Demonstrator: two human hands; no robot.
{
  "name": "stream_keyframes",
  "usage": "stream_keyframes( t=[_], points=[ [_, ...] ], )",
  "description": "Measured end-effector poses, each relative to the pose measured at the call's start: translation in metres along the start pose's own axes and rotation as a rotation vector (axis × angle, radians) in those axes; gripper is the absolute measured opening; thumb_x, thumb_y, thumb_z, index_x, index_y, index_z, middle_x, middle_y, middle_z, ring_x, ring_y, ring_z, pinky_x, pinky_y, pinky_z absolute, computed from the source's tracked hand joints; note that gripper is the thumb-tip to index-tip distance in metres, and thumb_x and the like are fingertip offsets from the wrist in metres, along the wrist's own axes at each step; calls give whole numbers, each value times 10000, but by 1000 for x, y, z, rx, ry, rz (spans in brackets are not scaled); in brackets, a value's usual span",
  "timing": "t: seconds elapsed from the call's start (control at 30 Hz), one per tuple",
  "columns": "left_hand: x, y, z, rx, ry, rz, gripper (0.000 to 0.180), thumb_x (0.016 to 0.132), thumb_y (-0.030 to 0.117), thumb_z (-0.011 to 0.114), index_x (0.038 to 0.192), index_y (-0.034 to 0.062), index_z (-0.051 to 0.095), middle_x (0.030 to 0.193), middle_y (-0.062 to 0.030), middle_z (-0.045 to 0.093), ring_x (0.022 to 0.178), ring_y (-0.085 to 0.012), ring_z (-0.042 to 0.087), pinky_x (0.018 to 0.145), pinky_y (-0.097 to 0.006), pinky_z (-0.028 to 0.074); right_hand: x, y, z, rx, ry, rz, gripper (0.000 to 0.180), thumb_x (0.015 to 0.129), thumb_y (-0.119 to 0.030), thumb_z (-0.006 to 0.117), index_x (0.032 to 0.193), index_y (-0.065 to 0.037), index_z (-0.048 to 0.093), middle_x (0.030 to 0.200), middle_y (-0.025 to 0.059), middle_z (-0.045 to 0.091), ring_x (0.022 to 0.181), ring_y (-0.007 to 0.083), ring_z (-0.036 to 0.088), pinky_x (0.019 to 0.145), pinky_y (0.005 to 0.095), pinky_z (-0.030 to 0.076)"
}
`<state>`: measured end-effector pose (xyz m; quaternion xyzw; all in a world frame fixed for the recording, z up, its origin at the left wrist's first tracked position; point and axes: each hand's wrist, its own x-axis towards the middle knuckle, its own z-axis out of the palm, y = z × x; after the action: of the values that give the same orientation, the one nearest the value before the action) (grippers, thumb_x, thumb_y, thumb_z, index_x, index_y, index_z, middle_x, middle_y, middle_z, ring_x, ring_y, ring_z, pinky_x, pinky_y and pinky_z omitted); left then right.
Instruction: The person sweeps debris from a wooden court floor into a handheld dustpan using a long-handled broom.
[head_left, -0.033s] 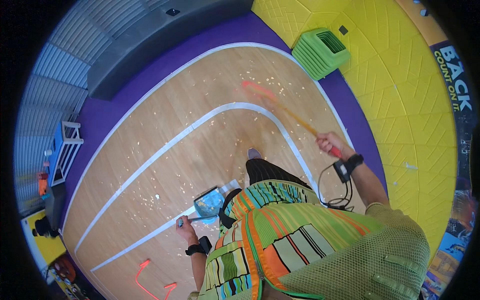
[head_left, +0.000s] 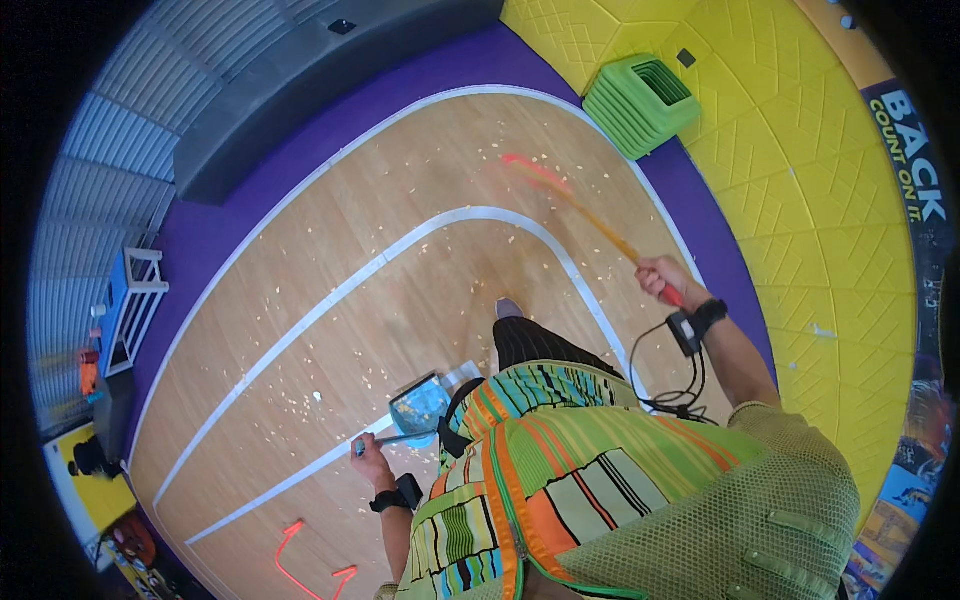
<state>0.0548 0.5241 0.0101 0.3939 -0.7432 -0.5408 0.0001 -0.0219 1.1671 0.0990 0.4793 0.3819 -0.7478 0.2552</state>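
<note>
The person's right hand (head_left: 660, 277) is out to the right, its fingers closed round the red grip end of a long broom with an orange handle and a red brush head (head_left: 560, 195). The handle runs from that hand up and to the left, and the brush head rests far out on the pale wooden floor (head_left: 330, 330), blurred, just inside the curved white line (head_left: 480, 215) painted there. A black strap with a small device sits on the right wrist, and a black cable loops down from it toward the body.

The left hand (head_left: 368, 462) is near and low on the left, its fingers wrapped round the thin grey handle of a blue dustpan (head_left: 420, 408). The dustpan hangs just in front of the striped apron, its pan turned upward and holding light scraps. A black band is on the left wrist too.

Small pale scraps (head_left: 400, 190) lie scattered over the wooden floor, thickest between the two white lines. A green slatted plastic crate (head_left: 640, 105) stands far right, at the edge of the purple border and against the yellow padded wall (head_left: 800, 200). A red bent wire shape (head_left: 300, 555) lies on the floor near the left.
</note>
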Motion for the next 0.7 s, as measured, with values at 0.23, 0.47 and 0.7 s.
stream_keyframes(
  t=[0.23, 0.47, 0.7],
  points=[
    [11, 82, 62, 3, 23, 18, 162, 812, 142, 566, 833, -18, 567, 790, -83, 581, 720, -154, 569, 608, -245, 506, 98, -123, -51, -95, 207, -322, 264, 844, -73, 452, 584, -32, 432, 472, 65, 438, 371, 146, 419, 334, 284, 288],
    [20, 163, 132, 63, -8, 75, 134, 807, 134, 569, 827, 2, 578, 783, -70, 573, 699, -142, 550, 601, -264, 499, 49, -64, 68, -426, 161, -220, 326, 854, -143, 507, 552, -24, 469, 452, 58, 435, 366, 138, 431, 321, 286, 298],
    [101, 208, 213, 66, -121, 183, 180, 815, 157, 578, 840, -20, 591, 740, -70, 585, 642, -135, 548, 592, -257, 489, -20, -166, 113, -88, -223, 268, 228, 856, -135, 550, 766, 70, 512, 588, 20, 450, 396, 15, 344, 314, 154, 211]
  ],
)
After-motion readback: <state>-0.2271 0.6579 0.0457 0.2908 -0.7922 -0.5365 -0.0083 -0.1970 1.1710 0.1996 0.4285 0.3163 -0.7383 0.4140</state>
